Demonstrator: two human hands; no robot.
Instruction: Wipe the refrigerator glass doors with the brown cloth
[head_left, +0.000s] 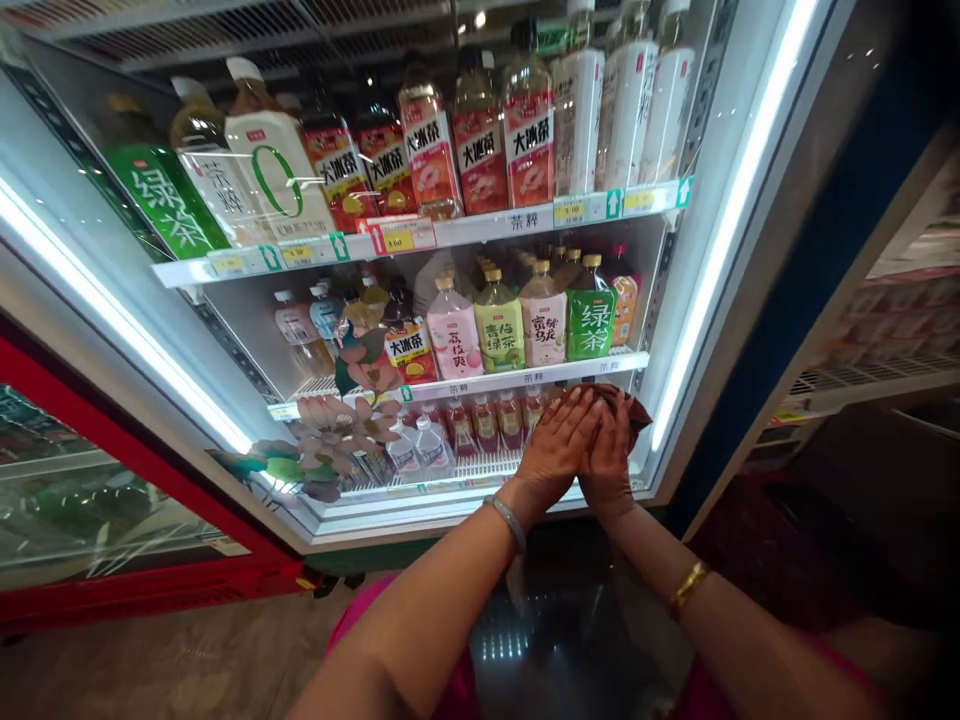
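On the top shelf [480,231], a green-labelled bottle [166,200] stands near the left edge, white-labelled bottles [628,110] near the right edge.

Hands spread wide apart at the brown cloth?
No, the left hand and right hand are close together, with the brown cloth showing past the right hand.

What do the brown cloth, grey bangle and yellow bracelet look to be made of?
The brown cloth looks like soft, fairly matte fabric: it folds loosely, though the fibre can't be told. The grey bangle is pale and smooth, perhaps jade or another stone. The yellow bracelet has a bright metallic shine, suggesting gold or gold-coloured metal.
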